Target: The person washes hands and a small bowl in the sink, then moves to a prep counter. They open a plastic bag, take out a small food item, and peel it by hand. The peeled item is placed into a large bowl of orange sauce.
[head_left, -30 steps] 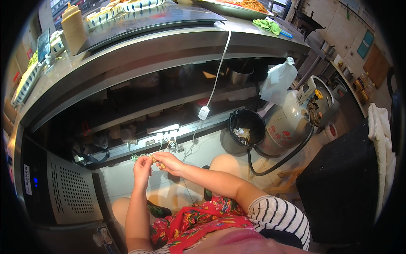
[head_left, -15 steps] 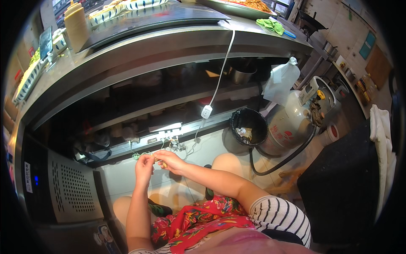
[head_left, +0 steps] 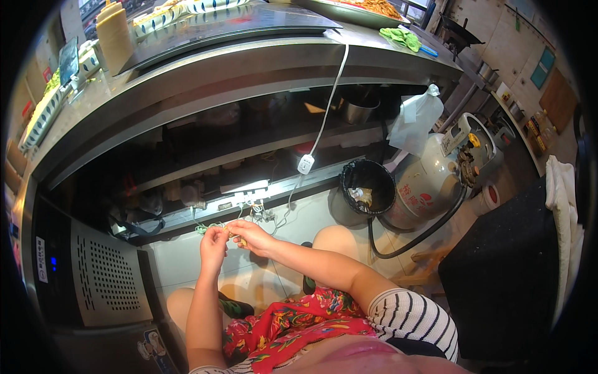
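Observation:
Both hands meet in front of my knees, fingertips pressed together. My left hand [head_left: 213,244] is closed, its thumb and fingers pinching at a small yellowish-brown thing [head_left: 232,235]. My right hand [head_left: 252,237] is closed on the same small thing from the other side, and a yellowish bit shows under its curled fingers. The thing is mostly hidden and too small to name. Just beyond the hands lie thin greenish cords [head_left: 208,228] and a white power strip [head_left: 249,198] with plugs in it, under the counter.
A steel counter [head_left: 261,65] with a shelf below spans the front. A white cable [head_left: 324,115] hangs from it. To the right stand a black-lined bin [head_left: 344,206], a gas cylinder [head_left: 411,202] with a black hose [head_left: 392,254], and a black-covered block [head_left: 498,268]. A vented appliance [head_left: 109,274] stands left.
The view has shifted very slightly. Both hands stay together in nearly the same place, with only tiny finger movement.

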A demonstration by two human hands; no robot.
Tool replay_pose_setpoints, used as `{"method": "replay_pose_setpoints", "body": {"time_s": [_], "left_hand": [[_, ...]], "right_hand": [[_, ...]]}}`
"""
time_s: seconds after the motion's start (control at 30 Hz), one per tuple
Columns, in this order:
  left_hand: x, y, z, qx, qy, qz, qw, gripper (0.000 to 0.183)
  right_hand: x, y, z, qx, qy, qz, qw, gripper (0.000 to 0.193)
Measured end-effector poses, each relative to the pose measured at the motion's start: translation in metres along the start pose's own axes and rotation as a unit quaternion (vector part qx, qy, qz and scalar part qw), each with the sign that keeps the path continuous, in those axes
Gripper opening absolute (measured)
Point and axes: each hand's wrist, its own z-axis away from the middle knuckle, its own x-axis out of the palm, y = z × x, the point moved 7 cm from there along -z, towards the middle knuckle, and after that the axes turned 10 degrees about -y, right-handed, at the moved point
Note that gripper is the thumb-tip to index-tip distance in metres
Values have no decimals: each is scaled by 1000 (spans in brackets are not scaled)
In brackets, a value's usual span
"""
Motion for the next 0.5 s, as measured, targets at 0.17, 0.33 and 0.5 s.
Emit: {"method": "replay_pose_setpoints", "body": {"time_s": [0.17, 0.33, 0.5], "left_hand": [[0, -2, 1, -14, 1, -2, 1000, 11], [1, 1, -1, 7, -6, -1, 1000, 10], [0, 0, 0, 3, -3, -9, 1000, 11]], "right_hand": [[-1, 1, -1, 2, 1, 1, 1000, 14], [-2, 1, -1, 0, -3, 8, 1000, 14], [-2, 3, -2, 5, -1, 5, 1000, 13]]}}
